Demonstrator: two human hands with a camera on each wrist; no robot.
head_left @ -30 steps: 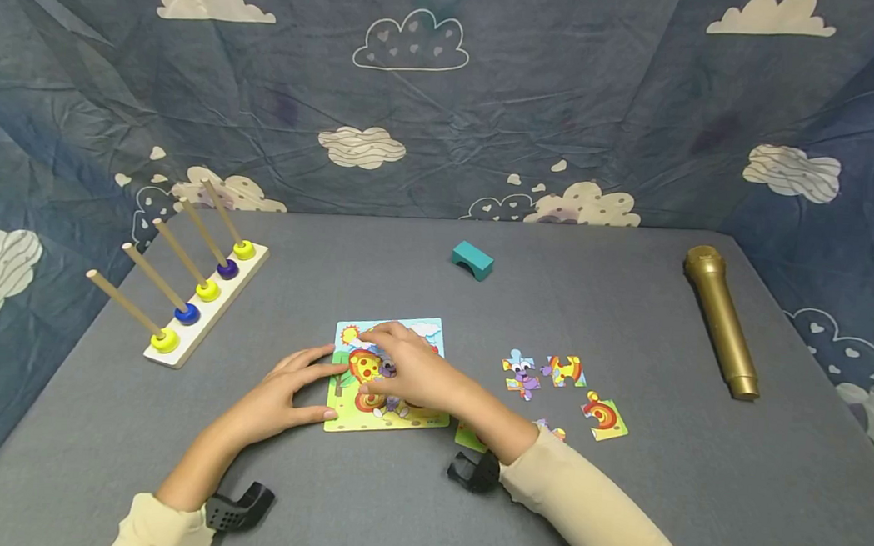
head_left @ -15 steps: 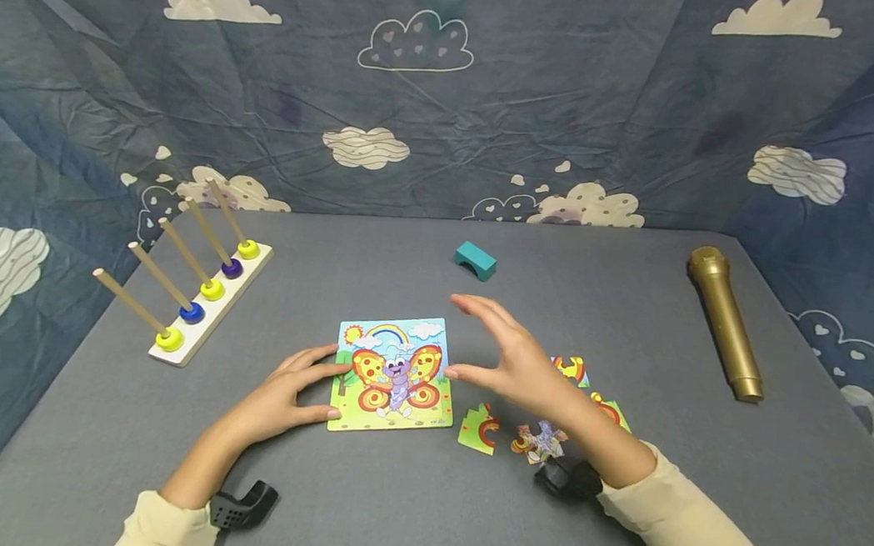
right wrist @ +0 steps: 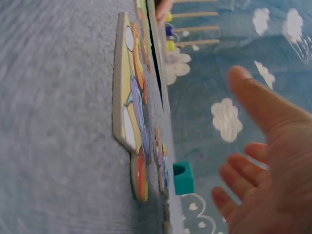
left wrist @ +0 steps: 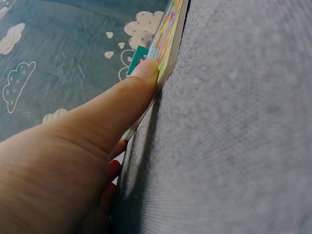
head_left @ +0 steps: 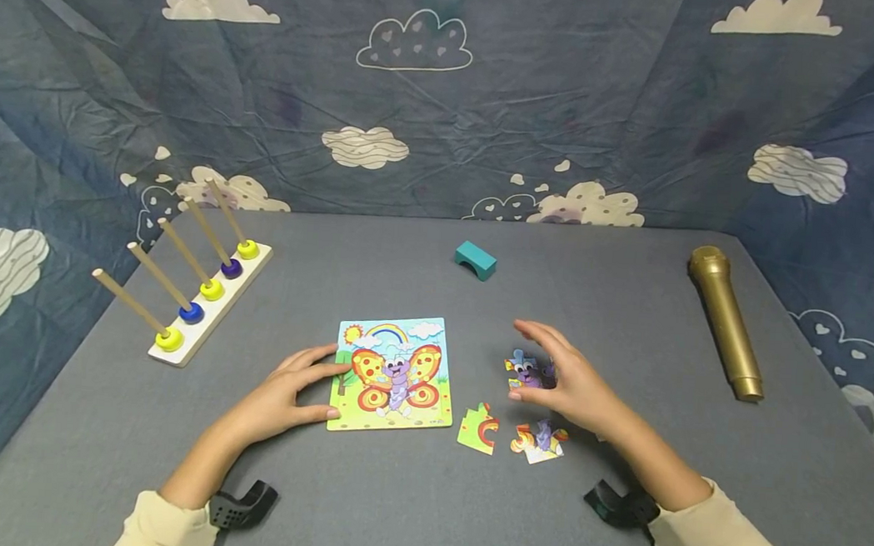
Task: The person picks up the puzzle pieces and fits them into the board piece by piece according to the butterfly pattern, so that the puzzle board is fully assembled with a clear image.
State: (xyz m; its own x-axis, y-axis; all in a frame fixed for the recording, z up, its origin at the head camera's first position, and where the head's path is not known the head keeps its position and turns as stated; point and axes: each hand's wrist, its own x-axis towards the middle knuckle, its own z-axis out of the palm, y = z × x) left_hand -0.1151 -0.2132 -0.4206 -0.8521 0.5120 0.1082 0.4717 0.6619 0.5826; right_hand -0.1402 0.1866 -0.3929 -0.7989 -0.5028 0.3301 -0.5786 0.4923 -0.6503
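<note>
A square butterfly puzzle board [head_left: 395,374] lies on the grey table. My left hand [head_left: 275,397] touches its left edge, thumb at the near corner and fingers farther up. The left wrist view shows the left thumb [left wrist: 122,100] against the board's rim. To the right, my right hand [head_left: 580,386] is raised over loose jigsaw pieces, thumb and fingers spread, holding nothing. A piece with purple and blue [head_left: 524,370] lies partly behind that hand. Nearer lie a green corner piece [head_left: 478,428] and a purple-and-orange piece [head_left: 539,442]. Other pieces are hidden by the right hand.
A peg stand [head_left: 210,305] with yellow and blue rings stands at the left. Toward the back lies a teal arch block [head_left: 475,260]. A gold microphone [head_left: 725,324] lies at the right. Cloud-patterned cloth [head_left: 445,140] hangs behind the table.
My right hand has moved off the puzzle board to the right, over the loose pieces, uncovering the butterfly picture. The left hand stays at the board's edge.
</note>
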